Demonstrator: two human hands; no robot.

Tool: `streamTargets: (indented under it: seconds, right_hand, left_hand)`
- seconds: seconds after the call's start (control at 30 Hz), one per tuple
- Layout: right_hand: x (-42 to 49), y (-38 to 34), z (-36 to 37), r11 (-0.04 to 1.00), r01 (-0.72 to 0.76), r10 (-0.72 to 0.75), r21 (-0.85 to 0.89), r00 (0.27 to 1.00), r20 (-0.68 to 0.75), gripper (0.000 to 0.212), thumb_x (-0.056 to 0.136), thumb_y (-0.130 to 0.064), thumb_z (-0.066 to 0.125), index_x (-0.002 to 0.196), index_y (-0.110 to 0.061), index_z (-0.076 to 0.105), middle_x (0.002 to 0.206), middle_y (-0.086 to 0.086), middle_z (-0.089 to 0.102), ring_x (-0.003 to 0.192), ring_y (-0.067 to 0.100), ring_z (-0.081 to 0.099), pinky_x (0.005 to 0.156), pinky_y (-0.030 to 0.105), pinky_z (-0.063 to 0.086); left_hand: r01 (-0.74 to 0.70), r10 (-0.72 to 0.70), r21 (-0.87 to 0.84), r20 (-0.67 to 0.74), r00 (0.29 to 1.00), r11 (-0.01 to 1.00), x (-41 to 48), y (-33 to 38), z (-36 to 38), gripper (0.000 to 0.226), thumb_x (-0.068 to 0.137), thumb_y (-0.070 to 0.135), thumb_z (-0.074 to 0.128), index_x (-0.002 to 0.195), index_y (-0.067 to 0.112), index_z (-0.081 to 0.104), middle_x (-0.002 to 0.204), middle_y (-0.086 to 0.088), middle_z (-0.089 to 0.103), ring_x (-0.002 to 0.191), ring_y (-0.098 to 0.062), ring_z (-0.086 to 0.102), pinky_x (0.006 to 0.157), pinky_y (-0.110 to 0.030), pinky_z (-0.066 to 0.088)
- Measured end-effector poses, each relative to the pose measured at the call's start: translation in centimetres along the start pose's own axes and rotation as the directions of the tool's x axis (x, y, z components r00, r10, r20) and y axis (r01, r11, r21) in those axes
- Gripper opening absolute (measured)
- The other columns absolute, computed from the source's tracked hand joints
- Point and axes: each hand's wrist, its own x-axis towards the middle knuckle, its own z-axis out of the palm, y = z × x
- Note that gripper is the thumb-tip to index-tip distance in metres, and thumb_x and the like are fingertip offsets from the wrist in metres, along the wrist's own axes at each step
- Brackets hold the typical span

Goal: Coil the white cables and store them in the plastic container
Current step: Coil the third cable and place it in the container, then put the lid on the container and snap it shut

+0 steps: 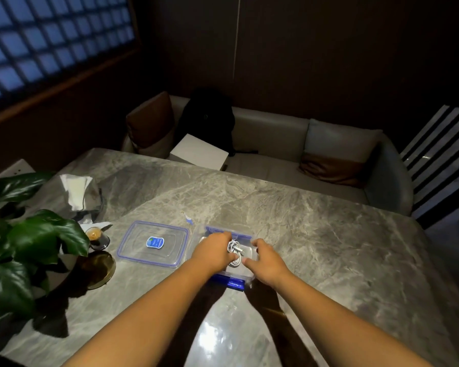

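Observation:
A clear plastic container (245, 237) with blue clips stands on the marble table in front of me. Coiled white cables (235, 251) lie inside it. My left hand (215, 251) reaches into the container from the left, fingers curled around the cable bundle. My right hand (265, 256) hovers over the container's right side, thumb and fingers bent toward the cables; whether it touches them is unclear. The container's lid (154, 243), clear with a blue rim and a blue label, lies flat to the left of the container.
A leafy plant (29, 234) fills the left edge. A tissue box (77, 193), a small dark glass (97, 238) and a gold dish (101, 268) sit beside the lid. A small blue-white item (189, 219) lies behind the container. A sofa stands beyond the table.

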Motion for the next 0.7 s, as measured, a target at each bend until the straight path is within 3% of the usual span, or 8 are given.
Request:
streamTargets:
  seconds: [0.17, 0.3, 0.7]
  right_hand:
    - [-2.1, 0.5, -1.5, 0.984, 0.015, -0.008, -0.176, 0.999, 0.036, 0.061, 0.083, -0.039, 0.068, 0.135, -0.023, 0.042, 0.132, 0.008, 0.05, 0.114, 0.023, 0.056, 0.096, 0.035, 0.049]
    - [-2.9, 0.8, -2.2, 0.967, 0.021, -0.007, -0.253, 0.999, 0.054, 0.069, 0.086, -0.04, 0.067, 0.144, -0.021, 0.035, 0.144, 0.01, 0.042, 0.125, 0.027, 0.052, 0.102, 0.036, 0.046]
    - [-2.5, -0.8, -0.8, 0.961, 0.076, -0.051, -0.267, 0.994, 0.097, 0.06, 0.085, -0.035, 0.068, 0.137, -0.021, 0.041, 0.132, 0.008, 0.048, 0.114, 0.024, 0.056, 0.097, 0.033, 0.048]
  left_hand:
    - [-0.066, 0.061, 0.122, 0.048, 0.997, 0.99, -1.7, 1.2, 0.0, 0.057, 0.082, 0.042, 0.071, 0.13, 0.019, 0.051, 0.128, -0.006, 0.059, 0.118, -0.027, 0.056, 0.097, -0.041, 0.048]
    - [-0.1, 0.088, 0.189, 0.069, 0.994, 0.977, -3.0, 1.6, 0.4, 0.062, 0.082, 0.041, 0.07, 0.137, 0.021, 0.048, 0.14, -0.003, 0.052, 0.128, -0.025, 0.05, 0.106, -0.04, 0.043]
    - [-0.084, 0.084, 0.122, 0.004, 0.996, 0.989, -3.9, -0.2, -0.4, 0.053, 0.082, 0.036, 0.07, 0.131, 0.025, 0.053, 0.128, -0.002, 0.06, 0.116, -0.023, 0.057, 0.099, -0.037, 0.048]
